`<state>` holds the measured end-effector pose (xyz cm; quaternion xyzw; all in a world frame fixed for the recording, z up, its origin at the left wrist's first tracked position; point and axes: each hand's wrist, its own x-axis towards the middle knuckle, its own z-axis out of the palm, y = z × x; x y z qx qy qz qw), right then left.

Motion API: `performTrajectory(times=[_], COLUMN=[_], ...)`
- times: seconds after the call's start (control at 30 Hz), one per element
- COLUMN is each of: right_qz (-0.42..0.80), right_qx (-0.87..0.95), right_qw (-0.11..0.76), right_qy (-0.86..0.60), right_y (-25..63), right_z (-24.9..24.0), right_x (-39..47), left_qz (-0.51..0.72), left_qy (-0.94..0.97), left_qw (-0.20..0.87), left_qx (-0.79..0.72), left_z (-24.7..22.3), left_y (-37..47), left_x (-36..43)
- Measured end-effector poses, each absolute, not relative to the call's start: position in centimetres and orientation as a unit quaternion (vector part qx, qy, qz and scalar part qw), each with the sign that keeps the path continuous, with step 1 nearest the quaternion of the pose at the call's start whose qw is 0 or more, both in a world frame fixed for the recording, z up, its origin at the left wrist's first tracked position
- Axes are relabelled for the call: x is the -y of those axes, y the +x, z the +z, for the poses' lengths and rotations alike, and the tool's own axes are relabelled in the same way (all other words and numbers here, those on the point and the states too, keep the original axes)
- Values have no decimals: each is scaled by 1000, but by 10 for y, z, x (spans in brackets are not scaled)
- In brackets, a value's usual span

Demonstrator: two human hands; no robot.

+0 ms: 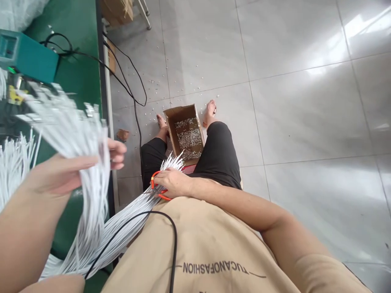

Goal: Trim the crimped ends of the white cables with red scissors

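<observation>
The left hand [81, 167] has its grip clamped on the white wires [93, 203] above the green counter [81, 30], while the right hand [172, 183] (orange-handled scissors [159, 190] included) closes over their far ends.

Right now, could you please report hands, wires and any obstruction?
Left hand gripping white wires; right hand holding orange-handled scissors; black cable crossing wires.
</observation>
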<state>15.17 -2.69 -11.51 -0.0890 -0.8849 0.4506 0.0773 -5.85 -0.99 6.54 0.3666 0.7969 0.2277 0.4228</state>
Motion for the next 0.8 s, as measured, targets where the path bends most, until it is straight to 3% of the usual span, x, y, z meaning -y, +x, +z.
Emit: performTrajectory(times=[0.07,0.2,0.27,0.4,0.47,0.57,0.8], right_qz=[454,470,497,639,711,729,786], right_qx=[880,856,824,572,402,319,284], right_qw=[109,190,214,267,311,362,337], right_qy=[-82,-97,-171,-439,-485,-485,-433], right_y=[158,178,189,198,197,192,180], right_z=[-117,-120,-117,-102,-89,-70,-55], right_x=[26,23,20,0,-16,-39,-53], left_qz=[235,261,291,300,292,281,310], left_qy=[309,290,263,165,143,136,181], left_qw=[531,572,582,614,615,615,626], left_qx=[-753,-721,-712,-711,-718,-724,-692], left_z=[52,26,16,1,-4,-7,-8], left_y=[-37,-10,-1,15,20,23,24], left_x=[-5,-21,-22,-19,-17,-16,-13])
